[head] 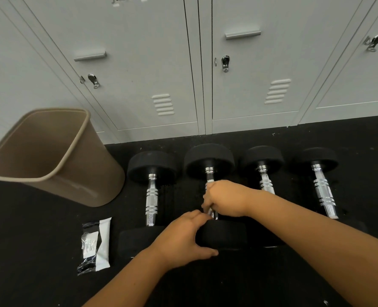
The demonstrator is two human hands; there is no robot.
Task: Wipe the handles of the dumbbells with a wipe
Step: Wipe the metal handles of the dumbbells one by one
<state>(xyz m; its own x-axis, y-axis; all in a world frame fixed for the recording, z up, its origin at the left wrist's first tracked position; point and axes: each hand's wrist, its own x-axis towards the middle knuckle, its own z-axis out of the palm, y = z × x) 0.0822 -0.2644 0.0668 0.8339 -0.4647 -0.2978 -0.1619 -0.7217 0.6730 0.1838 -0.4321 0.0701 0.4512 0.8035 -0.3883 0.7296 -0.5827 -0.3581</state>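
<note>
Left hand [183,238] clasps the near black rubber head [223,234] of the second black-and-chrome dumbbell [209,160]. Right hand [225,199] is curled round its knurled chrome handle [213,214], whose long axis runs away toward the grey metal lockers [139,63]. Any wipe is hidden inside that fist.

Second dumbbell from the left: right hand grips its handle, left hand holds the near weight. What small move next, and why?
Probably slide the right hand up the handle toward the far weight: that stretch shows bare beyond the grip, and the left hand steadies the near weight. I cannot see whether a wipe is under the palm.
</note>
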